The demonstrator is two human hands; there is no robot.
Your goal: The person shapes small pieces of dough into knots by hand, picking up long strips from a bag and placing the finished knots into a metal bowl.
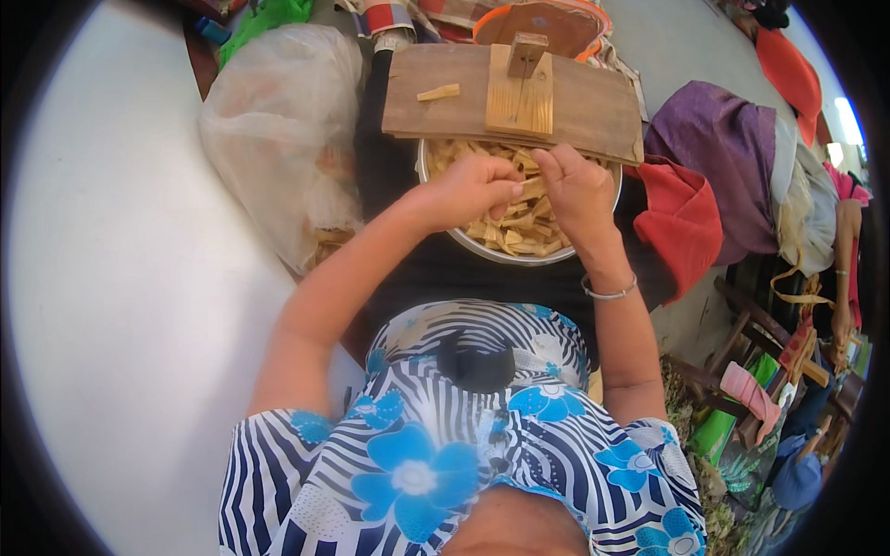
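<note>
My left hand [475,190] and my right hand [575,185] are over a round metal basin [508,257] holding several pale yellow dried strips [514,236]. Both hands are closed, with a short yellow strip [534,187] apparently pinched between their fingers; its ends are partly hidden. Just beyond them a wooden board [603,107] lies across the basin's far side, with an upright wooden block [527,51] on a lighter plank [519,104] and one loose strip [438,92] at left.
A translucent bag [273,120] lies left of the basin. Red cloth [672,218] and a purple sack [709,148] are at right. An orange-rimmed tray [565,23] is behind the board. Other people's arms [842,278] and wooden stools [742,343] appear along the right edge.
</note>
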